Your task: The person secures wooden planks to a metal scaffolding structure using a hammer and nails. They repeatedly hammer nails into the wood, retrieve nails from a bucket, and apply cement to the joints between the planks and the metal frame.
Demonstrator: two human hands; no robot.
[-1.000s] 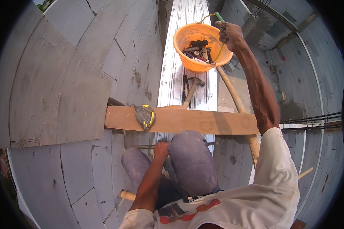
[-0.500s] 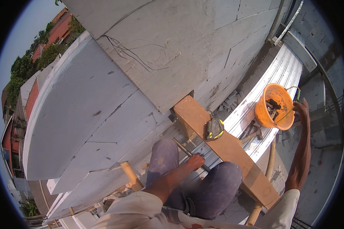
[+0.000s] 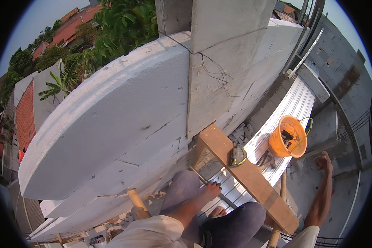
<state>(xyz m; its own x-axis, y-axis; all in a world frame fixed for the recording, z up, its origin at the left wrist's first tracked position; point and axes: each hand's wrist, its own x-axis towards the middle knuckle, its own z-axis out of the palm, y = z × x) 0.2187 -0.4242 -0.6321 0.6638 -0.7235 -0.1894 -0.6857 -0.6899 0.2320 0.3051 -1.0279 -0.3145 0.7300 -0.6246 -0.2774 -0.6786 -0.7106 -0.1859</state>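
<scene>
My left hand [image 3: 213, 189] is closed around a thin grey metal bar [image 3: 226, 201] that slants between my knees. My right hand [image 3: 324, 161] is held out at the right, below and beside an orange bucket [image 3: 275, 142], apart from it; its fingers look loosely bent and I see nothing in them. The bucket holds dark chunks and has a greenish handle [image 3: 310, 124]. A black and yellow tape measure [image 3: 237, 156] rests on a brown wooden plank [image 3: 252, 175]. Beside the bucket lies a hammer [image 3: 268, 162], partly hidden by the plank.
A pale block wall [image 3: 124, 124] with a curved top runs along the left. Loose wires [image 3: 215, 70] hang on a grey concrete column [image 3: 231, 45]. White ribbed sheeting [image 3: 285, 101] stretches away beneath the bucket. Bamboo poles [image 3: 138, 203] and broken blocks [image 3: 242, 134] are around me.
My right hand has come off the bucket's handle side and moved down, away from it. My view has tilted up, showing more of the wall top and trees. The left hand stays on the bar.
</scene>
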